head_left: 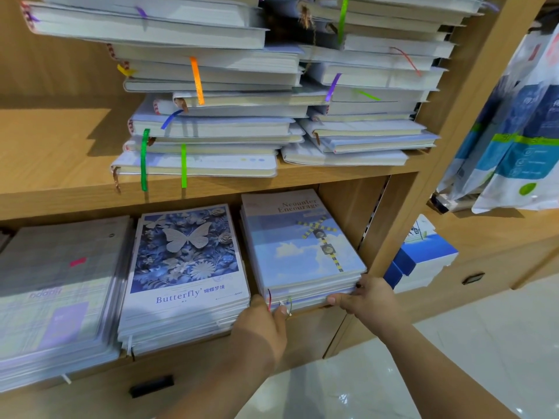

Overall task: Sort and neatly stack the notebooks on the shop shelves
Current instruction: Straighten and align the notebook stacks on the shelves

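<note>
While the sky-cover stack (302,246) lies flat in the right-hand bay of the lower shelf (314,326), it is held at its front edge from both sides. Its front left corner is gripped by the left hand (263,322): the thumb is pressed against the page edges just beside two thin ribbon markers, and the fingers are tucked into the gap on the stack's left side, where they are hidden. Its front right corner is gripped by the right hand (369,297), with the forefinger curled along the lower front edge and the thumb laid against the side. The stack is thus placed between the two hands, directly ahead of them, and its top cover, printed with clouds and a striped crossing signal, is left uncovered.

Just to the left, a butterfly stack (184,267) is seen, squared but projecting slightly over the shelf front, and further left a plaid grey stack (57,291) is set. On the upper shelf (60,164) two untidy piles (211,122) of white-edged notebooks are heaped at differing angles, with coloured ribbons hanging out. To the right of the unit, blue-and-white boxes (423,261) are stacked low, and hanging packets (514,140) are displayed above them.
</note>
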Action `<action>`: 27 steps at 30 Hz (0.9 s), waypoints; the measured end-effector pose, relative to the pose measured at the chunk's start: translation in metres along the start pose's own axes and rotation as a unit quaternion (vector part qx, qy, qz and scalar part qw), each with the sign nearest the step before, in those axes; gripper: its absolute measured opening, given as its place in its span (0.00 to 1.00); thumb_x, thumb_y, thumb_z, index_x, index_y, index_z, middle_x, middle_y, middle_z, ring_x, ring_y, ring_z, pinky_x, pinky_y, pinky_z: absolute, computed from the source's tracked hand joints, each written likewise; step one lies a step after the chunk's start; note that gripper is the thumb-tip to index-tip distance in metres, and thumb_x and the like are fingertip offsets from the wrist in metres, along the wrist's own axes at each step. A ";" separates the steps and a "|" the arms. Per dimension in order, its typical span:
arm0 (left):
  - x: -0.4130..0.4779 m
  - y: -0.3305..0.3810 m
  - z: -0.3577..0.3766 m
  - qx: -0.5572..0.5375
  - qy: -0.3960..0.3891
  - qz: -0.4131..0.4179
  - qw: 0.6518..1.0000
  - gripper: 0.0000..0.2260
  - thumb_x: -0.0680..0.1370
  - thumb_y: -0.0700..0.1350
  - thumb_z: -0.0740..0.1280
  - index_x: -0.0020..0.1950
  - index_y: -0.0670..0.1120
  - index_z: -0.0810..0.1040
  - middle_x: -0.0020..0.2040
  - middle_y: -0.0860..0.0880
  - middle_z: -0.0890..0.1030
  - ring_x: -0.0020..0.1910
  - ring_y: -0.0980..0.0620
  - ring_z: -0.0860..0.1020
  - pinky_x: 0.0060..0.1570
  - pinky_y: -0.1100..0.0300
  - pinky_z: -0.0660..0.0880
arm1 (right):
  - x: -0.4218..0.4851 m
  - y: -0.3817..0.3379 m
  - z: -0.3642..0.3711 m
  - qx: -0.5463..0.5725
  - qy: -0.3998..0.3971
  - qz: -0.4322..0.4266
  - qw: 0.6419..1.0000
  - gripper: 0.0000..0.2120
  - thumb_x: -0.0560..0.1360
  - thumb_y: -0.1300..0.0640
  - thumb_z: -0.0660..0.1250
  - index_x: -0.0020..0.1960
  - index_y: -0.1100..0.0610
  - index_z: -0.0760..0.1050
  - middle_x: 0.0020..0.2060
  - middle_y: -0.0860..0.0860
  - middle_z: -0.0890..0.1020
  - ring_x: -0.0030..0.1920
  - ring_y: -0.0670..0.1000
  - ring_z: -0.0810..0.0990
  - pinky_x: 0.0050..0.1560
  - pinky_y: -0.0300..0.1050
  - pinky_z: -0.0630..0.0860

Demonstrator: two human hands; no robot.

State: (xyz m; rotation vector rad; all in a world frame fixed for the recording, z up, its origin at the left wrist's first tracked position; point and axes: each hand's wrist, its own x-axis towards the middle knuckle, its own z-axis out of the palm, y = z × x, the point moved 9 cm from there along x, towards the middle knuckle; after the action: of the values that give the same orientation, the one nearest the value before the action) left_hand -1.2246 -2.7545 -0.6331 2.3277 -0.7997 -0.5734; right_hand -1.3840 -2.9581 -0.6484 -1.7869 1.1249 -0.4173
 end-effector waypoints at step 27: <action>0.004 0.028 -0.058 0.053 0.070 0.118 0.989 0.17 0.84 0.58 0.60 0.41 0.48 0.68 0.40 0.44 0.80 0.44 0.40 0.79 0.39 0.51 0.70 | -0.020 -0.052 -0.023 -0.075 -0.011 -0.075 0.994 0.12 0.82 0.46 0.65 0.62 0.50 0.73 0.36 0.53 0.86 0.35 0.47 0.84 0.30 0.32 0.74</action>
State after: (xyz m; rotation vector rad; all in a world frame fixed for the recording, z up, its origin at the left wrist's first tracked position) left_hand -1.2003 -2.7519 -0.5739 2.2945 -1.0418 -0.2662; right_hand -1.3842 -2.9470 -0.5892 -2.0120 1.0325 -0.4102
